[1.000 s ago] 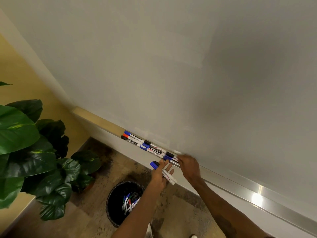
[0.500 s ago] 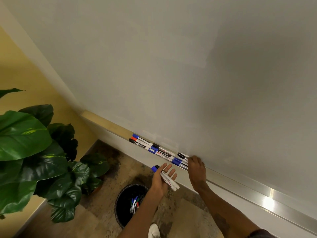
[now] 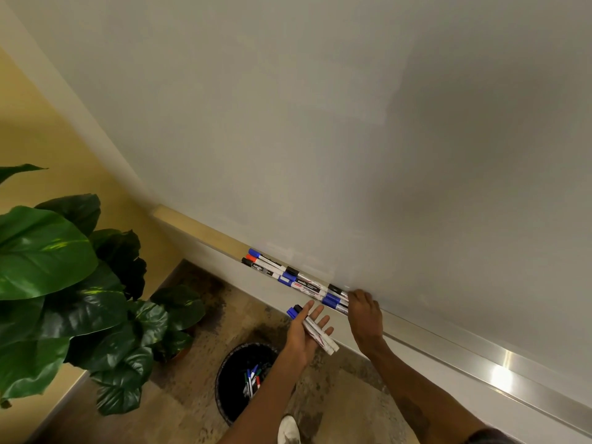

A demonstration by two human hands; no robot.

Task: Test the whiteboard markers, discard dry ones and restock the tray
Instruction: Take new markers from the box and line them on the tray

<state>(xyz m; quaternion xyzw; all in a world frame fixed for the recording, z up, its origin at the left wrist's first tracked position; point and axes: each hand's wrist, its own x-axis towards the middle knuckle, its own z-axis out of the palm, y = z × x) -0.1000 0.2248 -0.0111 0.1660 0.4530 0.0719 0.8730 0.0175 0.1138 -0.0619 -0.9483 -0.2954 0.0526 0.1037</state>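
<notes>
Unmoved since before, right hand (image 3: 365, 312) rests fingertips on tray markers (image 3: 334, 301); open left hand (image 3: 304, 333) cradles spare markers (image 3: 315, 330).

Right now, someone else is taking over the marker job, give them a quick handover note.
Left hand: open palm, two spare markers lying across it, one blue-capped, one black-capped.
Right hand: on the tray, fingers at the end of the row of markers; whether it grips one cannot be told.
Done: several markers lined up in the tray along the whiteboard; discarded markers lie in the black bin on the floor below.
Left: set the two spare markers into the tray.
</notes>
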